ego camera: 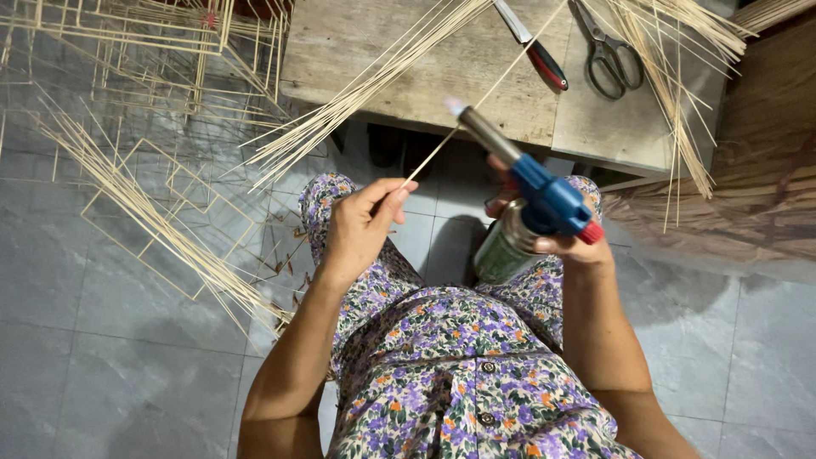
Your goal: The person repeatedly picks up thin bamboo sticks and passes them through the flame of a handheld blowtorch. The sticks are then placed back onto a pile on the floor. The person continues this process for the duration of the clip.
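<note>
My left hand (361,225) pinches the near end of a thin bamboo stick (476,106) that slants up and away over the wooden table. My right hand (557,242) grips a gas torch (531,204) with a blue head, a red knob and a green canister. Its metal nozzle (484,132) points up to the left and its tip lies right by the stick. Both hands hover above my lap, which is covered by floral cloth.
A low wooden table (382,51) ahead carries bundles of bamboo sticks (374,81), a red-handled knife (540,55) and scissors (612,55). Stick frames (183,191) and loose sticks lie on the grey tiled floor at left. More sticks (671,93) hang over the table's right side.
</note>
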